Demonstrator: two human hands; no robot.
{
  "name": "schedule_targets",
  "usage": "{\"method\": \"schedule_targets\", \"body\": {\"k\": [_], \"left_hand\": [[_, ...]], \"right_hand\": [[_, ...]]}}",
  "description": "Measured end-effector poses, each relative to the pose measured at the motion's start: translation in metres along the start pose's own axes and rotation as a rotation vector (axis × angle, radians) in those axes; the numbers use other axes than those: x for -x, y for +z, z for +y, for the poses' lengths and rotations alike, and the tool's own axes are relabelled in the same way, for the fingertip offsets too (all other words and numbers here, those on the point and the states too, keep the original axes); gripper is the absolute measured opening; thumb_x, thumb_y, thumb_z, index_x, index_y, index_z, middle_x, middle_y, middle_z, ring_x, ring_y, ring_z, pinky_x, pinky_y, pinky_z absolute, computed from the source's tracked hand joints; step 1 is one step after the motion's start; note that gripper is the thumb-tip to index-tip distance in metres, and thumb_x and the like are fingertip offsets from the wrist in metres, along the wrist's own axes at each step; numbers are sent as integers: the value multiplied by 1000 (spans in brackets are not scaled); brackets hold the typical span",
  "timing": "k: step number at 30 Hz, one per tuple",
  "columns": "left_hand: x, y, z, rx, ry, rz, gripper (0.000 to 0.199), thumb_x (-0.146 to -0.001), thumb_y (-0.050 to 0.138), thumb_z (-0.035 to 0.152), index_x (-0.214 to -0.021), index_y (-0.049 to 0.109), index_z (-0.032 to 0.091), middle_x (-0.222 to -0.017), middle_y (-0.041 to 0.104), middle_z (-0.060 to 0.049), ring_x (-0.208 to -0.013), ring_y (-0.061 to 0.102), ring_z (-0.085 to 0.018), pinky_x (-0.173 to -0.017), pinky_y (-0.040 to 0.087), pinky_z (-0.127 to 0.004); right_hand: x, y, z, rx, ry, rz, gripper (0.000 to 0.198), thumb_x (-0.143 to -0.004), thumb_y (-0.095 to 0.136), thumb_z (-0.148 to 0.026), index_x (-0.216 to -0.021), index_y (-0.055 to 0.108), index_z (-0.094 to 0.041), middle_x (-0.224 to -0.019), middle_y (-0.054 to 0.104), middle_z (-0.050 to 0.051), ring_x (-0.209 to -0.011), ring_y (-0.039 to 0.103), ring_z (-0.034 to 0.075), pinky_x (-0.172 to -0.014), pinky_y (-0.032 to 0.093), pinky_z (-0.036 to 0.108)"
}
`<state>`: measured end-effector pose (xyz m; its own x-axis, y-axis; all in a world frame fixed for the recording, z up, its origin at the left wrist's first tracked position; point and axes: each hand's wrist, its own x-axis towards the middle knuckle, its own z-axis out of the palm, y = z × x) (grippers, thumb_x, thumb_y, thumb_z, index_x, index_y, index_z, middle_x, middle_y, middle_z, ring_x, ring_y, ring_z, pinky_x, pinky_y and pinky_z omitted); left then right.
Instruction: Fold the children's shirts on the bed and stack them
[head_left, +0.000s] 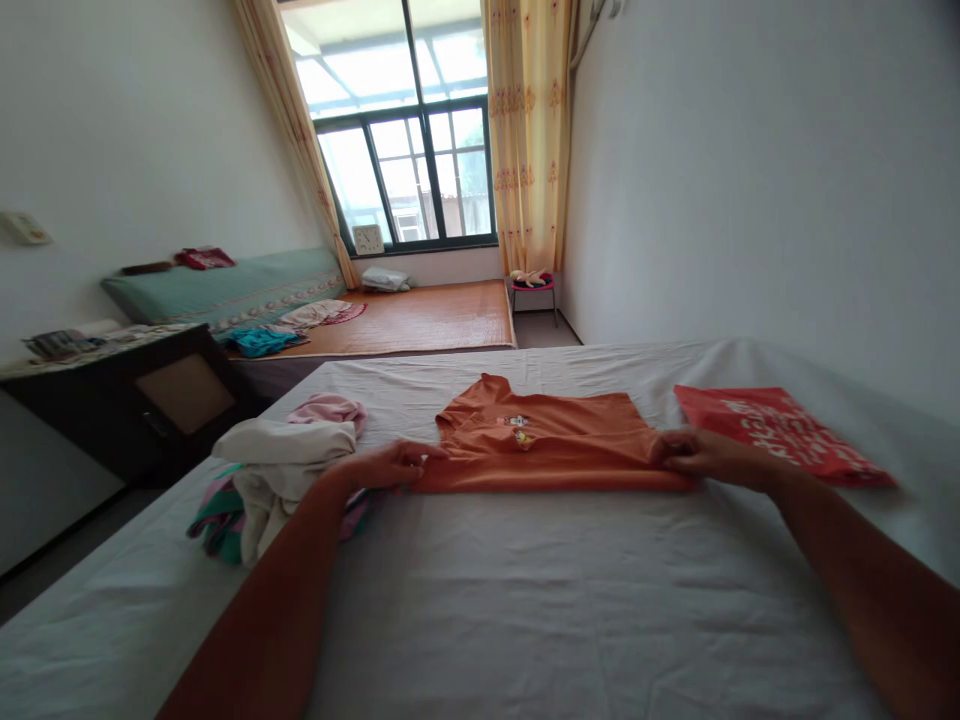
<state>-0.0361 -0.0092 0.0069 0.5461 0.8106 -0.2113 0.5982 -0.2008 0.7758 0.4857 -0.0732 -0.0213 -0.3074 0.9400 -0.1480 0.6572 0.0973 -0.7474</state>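
An orange T-shirt (570, 425) with a small cartoon print lies on the white bedsheet in front of me, its near side folded over into a long straight strip. At the left end of that fold, my left hand (394, 464) pinches the fabric near the sleeve side. My right hand (694, 453) grips the other end, at the hem, with fingers closed on the cloth. A folded red garment (780, 432) with white lettering rests just beyond my right hand. Left of my left hand sits a loose heap of white, pink and green clothes (285, 450).
The white sheet (525, 610) covers the bed I work on. Beyond it stands another bed with a brown mat (442, 315) and a turquoise cloth (266, 341). A dark cabinet (180, 400) is at left, a small stool (532, 285) under the curtain, a wall at right.
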Motion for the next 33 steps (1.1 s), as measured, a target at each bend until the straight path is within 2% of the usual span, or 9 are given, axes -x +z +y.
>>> {"method": "schedule_targets", "body": {"k": [3,6,8,10,16,20,25,29,33], "left_hand": [[-8,-4,3,-187,-62,253,50,-75,56,38,-121,62,18,-61,62,2,-56,54,-13,-53,41,-20],[-30,6,10,-326,-17,567,40,-82,46,36,-113,65,17,-79,69,-3,-74,61,-17,-68,47,-25],[-48,19,15,-406,38,535,35,-84,45,29,-108,68,19,-94,71,-4,-87,62,-18,-79,46,-26],[-64,32,20,-507,39,455,31,-83,48,26,-105,68,21,-102,70,-5,-95,62,-19,-84,44,-25],[-85,45,20,-606,-161,466,31,-73,63,42,-93,65,19,-96,69,-9,-91,63,-26,-75,46,-31],[-81,43,13,-505,-101,464,17,-71,66,35,-79,64,19,-79,68,-3,-77,63,-20,-67,44,-26],[-78,45,6,-440,18,524,11,-72,62,20,-82,63,19,-81,67,0,-78,61,-16,-71,44,-24],[-85,45,2,-226,126,589,26,-69,59,11,-94,63,17,-90,69,-2,-82,63,-15,-74,48,-24],[-90,44,0,108,294,558,36,-65,55,4,-98,63,16,-92,71,-2,-82,65,-14,-73,50,-23]], "right_hand": [[-2,-2,5,185,34,85,35,-73,60,-52,-83,70,-21,-70,66,3,-62,59,17,-56,42,26],[-8,5,5,453,-6,431,27,-80,52,-42,-81,69,-21,-78,68,6,-70,61,19,-64,44,29],[-14,15,-5,527,-75,602,25,-82,49,-36,-86,67,-20,-87,69,7,-75,62,20,-69,45,30],[-20,29,-24,501,-141,625,26,-85,46,-34,-91,66,-20,-89,68,7,-76,62,19,-70,45,29],[-55,80,-111,486,-289,314,30,-90,46,-43,-92,68,-21,-95,70,8,-92,60,22,-83,42,30],[-95,112,-147,510,-162,321,36,-90,44,-50,-102,65,-23,-105,69,8,-98,59,23,-82,41,31],[-134,140,-141,327,-75,368,44,-82,59,-41,-120,53,-19,-90,69,7,-83,63,21,-71,44,29],[-148,148,-121,-10,-177,376,54,-72,64,-18,-124,47,-20,-83,66,0,-69,62,14,-63,46,23],[-153,146,-110,-32,-298,521,53,-70,57,-8,-121,52,-21,-86,66,0,-71,61,14,-66,48,24]]}}
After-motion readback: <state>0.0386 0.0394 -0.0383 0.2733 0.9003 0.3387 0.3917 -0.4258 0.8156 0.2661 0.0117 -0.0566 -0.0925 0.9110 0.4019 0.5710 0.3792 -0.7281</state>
